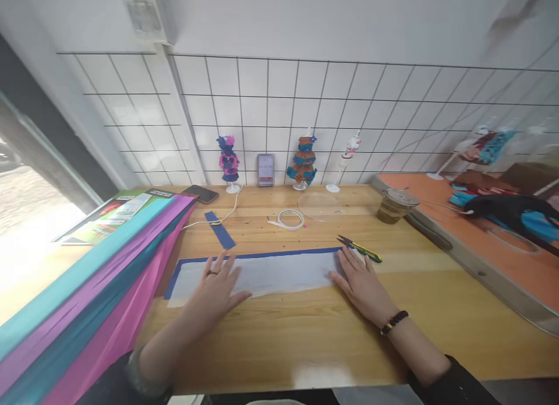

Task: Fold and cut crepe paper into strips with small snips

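Note:
A long white strip of thin material lies flat on the table, over a blue piece that shows along its far and left edges. My left hand rests flat on the strip's left part, fingers spread. On its right end lies my right hand, fingers stretched out and thumb apart, hiding the corner. Just beyond the right fingertips are thread snips with yellow and green handles. Farther back sit a roll of white tape and a narrow blue strip.
Long coloured fabric lengths drape over the left side. A lidded cup stands back right, beside an orange-topped sewing machine table. Along the tiled wall are a propped phone and stands with hair bows. A dark phone lies back left.

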Available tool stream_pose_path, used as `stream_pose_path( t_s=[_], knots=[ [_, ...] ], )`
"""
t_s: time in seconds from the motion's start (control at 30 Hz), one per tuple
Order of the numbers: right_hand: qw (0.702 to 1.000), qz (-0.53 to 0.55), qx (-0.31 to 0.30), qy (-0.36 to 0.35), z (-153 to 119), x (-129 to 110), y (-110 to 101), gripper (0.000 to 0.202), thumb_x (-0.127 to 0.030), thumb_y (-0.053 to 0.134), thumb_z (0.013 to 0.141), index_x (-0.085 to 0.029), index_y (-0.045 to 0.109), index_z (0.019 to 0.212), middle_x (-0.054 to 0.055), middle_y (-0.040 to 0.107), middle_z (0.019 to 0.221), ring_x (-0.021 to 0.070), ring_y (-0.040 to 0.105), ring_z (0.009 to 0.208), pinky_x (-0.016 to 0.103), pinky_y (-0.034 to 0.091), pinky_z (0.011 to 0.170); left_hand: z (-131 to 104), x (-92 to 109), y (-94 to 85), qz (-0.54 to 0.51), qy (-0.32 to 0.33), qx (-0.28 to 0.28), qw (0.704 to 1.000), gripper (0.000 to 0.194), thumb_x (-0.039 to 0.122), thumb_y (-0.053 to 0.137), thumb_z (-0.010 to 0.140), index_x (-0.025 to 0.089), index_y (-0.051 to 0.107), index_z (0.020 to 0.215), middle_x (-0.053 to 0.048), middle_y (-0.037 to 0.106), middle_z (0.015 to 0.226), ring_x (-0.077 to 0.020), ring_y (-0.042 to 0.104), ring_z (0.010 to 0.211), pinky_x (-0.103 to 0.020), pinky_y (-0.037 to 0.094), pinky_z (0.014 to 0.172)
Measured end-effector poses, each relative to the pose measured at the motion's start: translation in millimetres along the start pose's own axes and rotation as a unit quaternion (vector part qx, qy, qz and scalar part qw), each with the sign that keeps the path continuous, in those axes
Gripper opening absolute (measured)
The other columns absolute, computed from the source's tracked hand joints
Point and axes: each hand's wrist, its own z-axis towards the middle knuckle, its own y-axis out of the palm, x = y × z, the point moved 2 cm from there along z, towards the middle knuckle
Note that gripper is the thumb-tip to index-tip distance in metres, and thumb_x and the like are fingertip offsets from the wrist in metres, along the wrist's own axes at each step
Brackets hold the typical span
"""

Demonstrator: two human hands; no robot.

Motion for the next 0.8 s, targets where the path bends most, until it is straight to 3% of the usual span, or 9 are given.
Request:
stream_pose_path(
  t_s=[0.1,0.2,0.3,0.43,0.63,0.8],
  knots=[
    [0.997,0.045,0.002,-0.065,11.7,-42.0,-7.0,0.068,-0.054,0.024,0.088,-0.005,0.036,0.134,0.017,0.034,0.140,0.0254,0.024,0.132,0.051,0.015,0.108,11.2,21.8,-4.7,-0.035,0.031,0.015,0.999,0.064,0.060,0.026,0.086,0.014,0.049,0.125,-0.012,0.037,0.139,-0.0299,0.021,0.133,-0.046,0.021,0.107],
    [0.976,0.127,-0.035,-0.176,21.0,-87.5,-8.6,0.065,-0.052,0.025,0.089,-0.009,0.030,0.138,0.013,0.028,0.143,0.0208,0.021,0.134,0.045,0.020,0.109,19.5,39.9,0.8,-0.085,0.086,0.013,0.993,0.069,0.063,0.023,0.085,0.015,0.041,0.131,-0.010,0.035,0.141,-0.0271,0.021,0.133,-0.043,0.020,0.107],
    [0.950,0.168,-0.080,-0.250,23.3,-113.5,-3.4,0.065,-0.051,0.027,0.090,-0.010,0.023,0.140,0.012,0.024,0.145,0.0179,0.020,0.134,0.041,0.022,0.110,19.9,42.2,11.0,-0.123,0.101,-0.016,0.987,0.071,0.062,0.019,0.086,0.015,0.029,0.138,-0.010,0.032,0.142,-0.0252,0.017,0.134,-0.043,0.016,0.109],
    [0.955,0.129,-0.091,-0.252,20.0,-112.9,5.7,0.066,-0.054,0.029,0.088,-0.013,0.025,0.140,0.010,0.024,0.145,0.0197,0.019,0.134,0.043,0.019,0.110,4.3,18.1,15.8,-0.141,0.057,-0.049,0.987,0.072,0.063,0.018,0.086,0.015,0.023,0.140,-0.010,0.021,0.146,-0.0242,0.012,0.136,-0.042,0.011,0.110],
    [0.959,0.097,-0.077,-0.254,15.1,-101.2,13.2,0.066,-0.053,0.030,0.088,-0.016,0.020,0.142,0.008,0.019,0.146,0.0217,0.018,0.134,0.045,0.022,0.109,-34.9,-33.9,4.8,-0.122,-0.044,-0.082,0.988,0.070,0.061,0.019,0.087,0.016,0.022,0.141,-0.010,0.020,0.146,-0.0239,0.013,0.136,-0.043,0.012,0.110],
    [0.959,0.081,-0.073,-0.262,15.0,-103.6,15.6,0.067,-0.053,0.029,0.088,-0.016,0.017,0.142,0.007,0.019,0.146,0.0219,0.017,0.134,0.045,0.022,0.109,-60.9,-64.9,7.7,-0.091,-0.107,-0.070,0.988,0.064,0.057,0.019,0.089,0.020,0.022,0.140,-0.007,0.020,0.146,-0.0240,0.013,0.135,-0.044,0.014,0.109]
  ],
)
